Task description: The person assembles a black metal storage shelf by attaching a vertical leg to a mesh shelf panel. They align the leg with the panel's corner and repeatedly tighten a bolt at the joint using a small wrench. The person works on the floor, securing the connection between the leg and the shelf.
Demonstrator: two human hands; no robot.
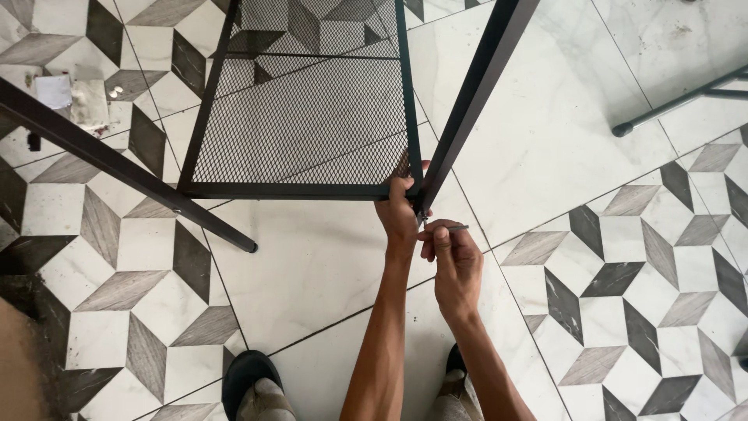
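Currently, 1 joint in hand: your left hand (399, 214) grips the mesh shelf (304, 125) corner against the black upright (467, 93). Just beside it, your right hand (456, 261) pinches a hex key (456, 228) at the bolt. Fastening looks unfinished.

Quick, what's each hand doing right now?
Left hand: closed, gripping the corner of the black mesh shelf where it meets the frame post.
Right hand: closed, pinching a small thin metal tool.

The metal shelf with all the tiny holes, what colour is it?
The metal mesh shelf is black, with a diamond-shaped hole pattern, seen best in the head view.
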